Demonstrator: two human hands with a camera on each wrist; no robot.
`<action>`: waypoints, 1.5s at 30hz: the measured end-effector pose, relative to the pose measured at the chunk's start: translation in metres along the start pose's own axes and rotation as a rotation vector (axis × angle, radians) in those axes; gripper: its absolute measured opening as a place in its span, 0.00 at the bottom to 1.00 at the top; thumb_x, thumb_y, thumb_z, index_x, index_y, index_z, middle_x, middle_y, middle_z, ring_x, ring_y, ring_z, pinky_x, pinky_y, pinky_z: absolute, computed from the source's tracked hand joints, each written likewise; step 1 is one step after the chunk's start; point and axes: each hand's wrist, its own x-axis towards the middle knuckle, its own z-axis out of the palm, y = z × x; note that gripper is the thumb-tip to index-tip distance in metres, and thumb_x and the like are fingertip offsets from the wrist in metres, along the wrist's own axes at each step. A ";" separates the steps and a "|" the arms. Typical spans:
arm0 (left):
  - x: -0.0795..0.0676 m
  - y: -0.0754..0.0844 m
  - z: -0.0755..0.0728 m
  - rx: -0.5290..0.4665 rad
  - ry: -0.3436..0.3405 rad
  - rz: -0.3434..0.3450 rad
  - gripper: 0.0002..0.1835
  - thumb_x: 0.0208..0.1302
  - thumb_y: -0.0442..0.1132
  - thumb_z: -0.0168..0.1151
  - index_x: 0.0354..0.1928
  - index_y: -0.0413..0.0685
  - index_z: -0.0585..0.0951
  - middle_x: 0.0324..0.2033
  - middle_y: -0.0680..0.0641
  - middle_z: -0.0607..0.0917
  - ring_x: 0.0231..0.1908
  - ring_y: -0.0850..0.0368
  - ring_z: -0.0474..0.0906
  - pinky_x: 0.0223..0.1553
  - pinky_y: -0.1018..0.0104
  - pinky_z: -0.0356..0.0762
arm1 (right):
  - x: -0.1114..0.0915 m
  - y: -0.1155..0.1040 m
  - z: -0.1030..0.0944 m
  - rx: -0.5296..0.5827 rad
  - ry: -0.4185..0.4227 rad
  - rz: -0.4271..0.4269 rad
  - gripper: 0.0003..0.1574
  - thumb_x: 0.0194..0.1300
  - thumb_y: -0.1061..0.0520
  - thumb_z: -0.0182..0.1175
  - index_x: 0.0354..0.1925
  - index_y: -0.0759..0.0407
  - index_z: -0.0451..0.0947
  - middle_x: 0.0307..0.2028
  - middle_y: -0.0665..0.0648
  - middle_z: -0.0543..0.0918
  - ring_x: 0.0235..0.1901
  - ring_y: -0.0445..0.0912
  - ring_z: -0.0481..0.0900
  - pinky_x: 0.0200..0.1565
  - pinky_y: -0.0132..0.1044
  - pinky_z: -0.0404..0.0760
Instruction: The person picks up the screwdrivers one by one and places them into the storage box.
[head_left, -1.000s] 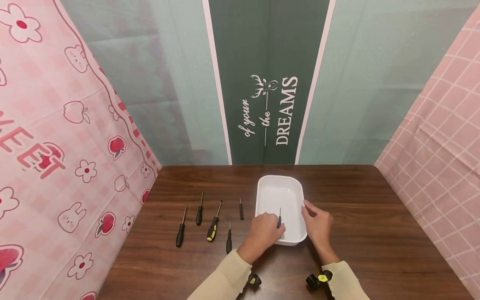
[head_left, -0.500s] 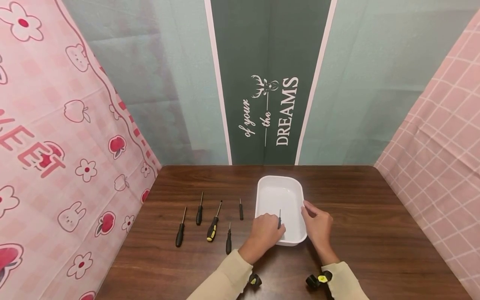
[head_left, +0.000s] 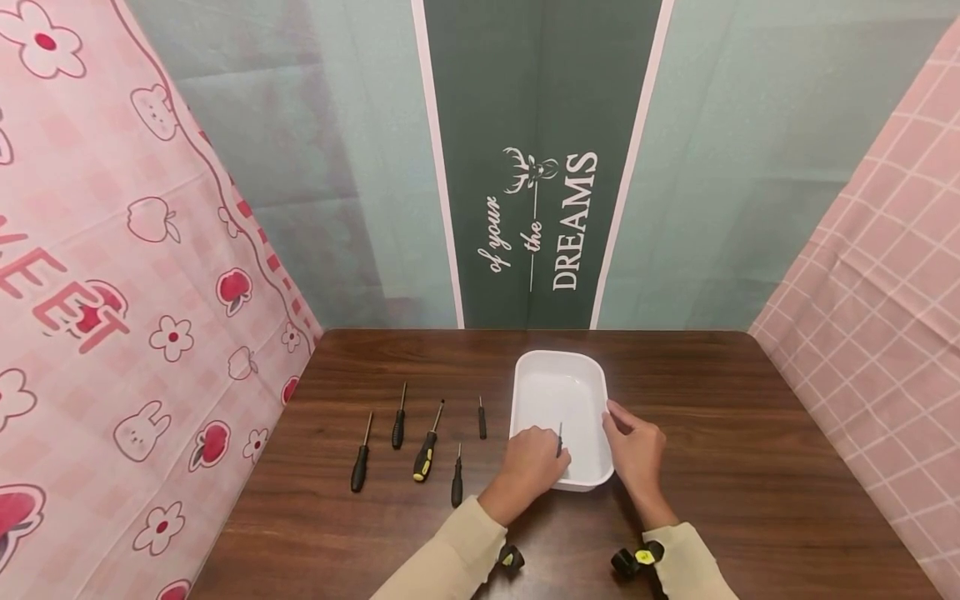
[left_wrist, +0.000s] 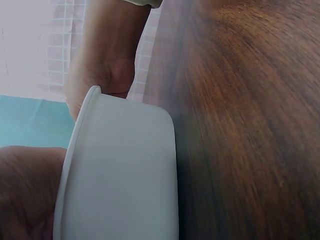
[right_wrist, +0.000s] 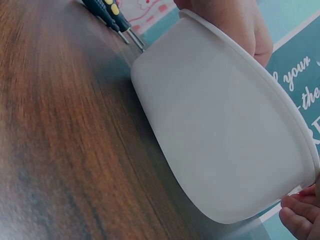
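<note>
Screwdriver [head_left: 559,444] and tray [head_left: 558,387] are what the two hands are on, near the middle of a dark wooden table [head_left: 750,467], the largest thing involved. With twelve o'clock at the table's far edge, the white tray stands upright on the wood and has not visibly shifted over the last second. At its three o'clock the right hand [head_left: 636,446] is clamped on the rim, thumb and finger pinching it; at seven to eight o'clock the left hand [head_left: 534,457] reaches over the wall, clamped on the screwdriver, whose tip points to twelve. Both hands have kept their places. Out toward the tray's eight and nine o'clock, five more tools lie apart, none disturbed: a yellow-marked screwdriver [head_left: 423,461], a long black screwdriver [head_left: 360,472], a ridged screwdriver [head_left: 398,432], a slim screwdriver [head_left: 457,485] and a short screwdriver [head_left: 482,422]. Only the smallest detail has changed: the held one shows a little less shaft, its tip now closer to the left hand (a slight difference, easily missed). I take that as the tool being tipped or lowered within the tray while the right hand steadies it, with no release yet; whether it touches the tray's floor, I cannot tell.
</note>
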 end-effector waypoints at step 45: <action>0.010 0.004 -0.003 -0.021 -0.235 -0.074 0.14 0.64 0.47 0.64 0.25 0.47 0.82 0.23 0.49 0.82 0.24 0.56 0.76 0.26 0.61 0.76 | 0.000 -0.001 0.000 -0.008 0.005 0.016 0.13 0.58 0.65 0.72 0.44 0.64 0.89 0.42 0.62 0.88 0.49 0.52 0.85 0.41 0.11 0.68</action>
